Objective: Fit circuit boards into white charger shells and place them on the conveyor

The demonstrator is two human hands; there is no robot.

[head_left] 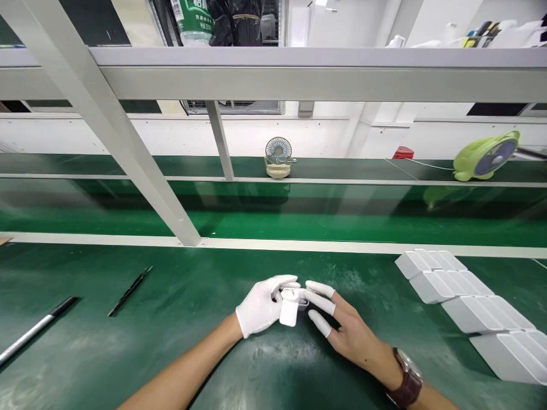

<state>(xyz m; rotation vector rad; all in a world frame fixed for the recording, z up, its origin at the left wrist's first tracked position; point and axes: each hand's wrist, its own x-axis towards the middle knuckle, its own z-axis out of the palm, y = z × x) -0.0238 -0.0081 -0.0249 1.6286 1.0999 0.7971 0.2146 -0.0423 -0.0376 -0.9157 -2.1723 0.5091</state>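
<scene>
My left hand (pixel 258 307), in a white glove, grips a small white plastic box-shaped part (pixel 289 307) over the green mat (pixel 171 341). My right hand (pixel 342 327) is bare except for white finger cots and meets the same part from the right, fingertips touching its top. A brown wristwatch (pixel 408 381) sits on my right wrist. Both hands are close together near the front middle of the bench.
Rows of white plastic parts (pixel 465 302) lie stacked at the right. A black pen-like tool (pixel 130 290) and a longer silver-black rod (pixel 36 329) lie at the left. Beyond a white rail, a green belt (pixel 299 216), a small fan (pixel 278 156) and a green fan (pixel 487 156).
</scene>
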